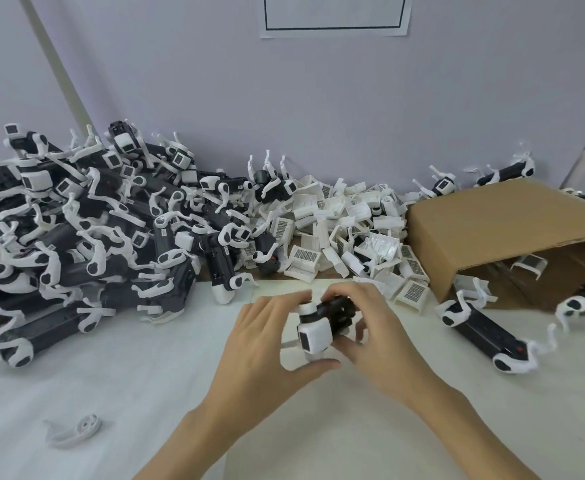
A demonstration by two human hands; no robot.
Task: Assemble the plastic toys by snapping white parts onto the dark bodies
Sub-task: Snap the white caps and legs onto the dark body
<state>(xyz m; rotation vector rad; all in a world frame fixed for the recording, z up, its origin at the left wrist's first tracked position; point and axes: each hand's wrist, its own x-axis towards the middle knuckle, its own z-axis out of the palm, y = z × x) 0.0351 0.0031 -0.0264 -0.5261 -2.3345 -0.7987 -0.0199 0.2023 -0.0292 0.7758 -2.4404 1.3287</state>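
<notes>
Two hands (266, 337) (370, 327) gripped one dark body (336, 308) near the cardboard box (512, 230); its white part (313, 332), misaligned, could pop off.

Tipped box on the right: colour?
Plain brown cardboard box, no print visible; the head view, the only one, shows it.
</notes>
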